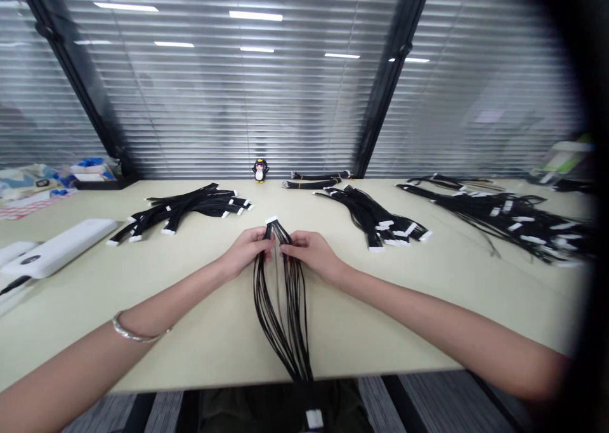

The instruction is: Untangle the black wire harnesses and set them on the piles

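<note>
Black wires (290, 312) fan out below a white connector (271, 220) and run down over the table's front edge, with another white connector (314, 418) at their lower end above the lap. On the left side of the split wires, my left hand (250, 250) is closed round one part of them just under the upper connector. Opposite it, my right hand (311, 253) pinches the other part between thumb and fingers. A narrow gap with a thin grey strand shows between the two hands.
Piles of black cables with white connectors lie at the back left (190, 208), back centre-right (371, 217) and far right (504, 214) of the pale table (200, 338). A penguin figure (259, 171) stands at the back. A white device (66, 249) lies left, before window blinds.
</note>
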`<control>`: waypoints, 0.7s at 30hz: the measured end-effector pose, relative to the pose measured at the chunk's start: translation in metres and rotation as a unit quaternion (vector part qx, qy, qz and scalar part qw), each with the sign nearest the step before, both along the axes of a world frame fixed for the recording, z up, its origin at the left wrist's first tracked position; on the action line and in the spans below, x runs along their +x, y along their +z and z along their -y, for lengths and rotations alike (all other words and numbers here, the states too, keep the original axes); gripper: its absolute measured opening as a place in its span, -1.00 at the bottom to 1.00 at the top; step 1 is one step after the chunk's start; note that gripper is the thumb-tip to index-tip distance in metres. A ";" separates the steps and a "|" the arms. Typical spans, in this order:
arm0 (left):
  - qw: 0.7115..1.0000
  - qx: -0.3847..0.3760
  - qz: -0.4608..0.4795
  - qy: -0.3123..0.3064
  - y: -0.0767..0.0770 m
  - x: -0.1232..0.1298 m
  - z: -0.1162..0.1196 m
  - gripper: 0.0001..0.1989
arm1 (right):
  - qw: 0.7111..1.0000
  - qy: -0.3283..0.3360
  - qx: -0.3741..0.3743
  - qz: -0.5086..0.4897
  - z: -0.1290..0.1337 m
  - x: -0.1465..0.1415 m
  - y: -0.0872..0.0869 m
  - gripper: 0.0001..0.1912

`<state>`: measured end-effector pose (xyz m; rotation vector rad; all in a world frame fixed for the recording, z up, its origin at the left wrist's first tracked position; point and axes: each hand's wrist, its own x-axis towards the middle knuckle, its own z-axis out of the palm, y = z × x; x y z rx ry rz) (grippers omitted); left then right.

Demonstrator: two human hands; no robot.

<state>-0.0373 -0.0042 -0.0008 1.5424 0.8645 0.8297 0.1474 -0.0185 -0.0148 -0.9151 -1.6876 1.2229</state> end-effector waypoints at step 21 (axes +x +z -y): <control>0.999 -0.004 0.029 0.043 0.008 0.005 0.006 -0.72 | 0.999 0.026 -0.017 -0.019 -0.001 0.001 0.001 -0.79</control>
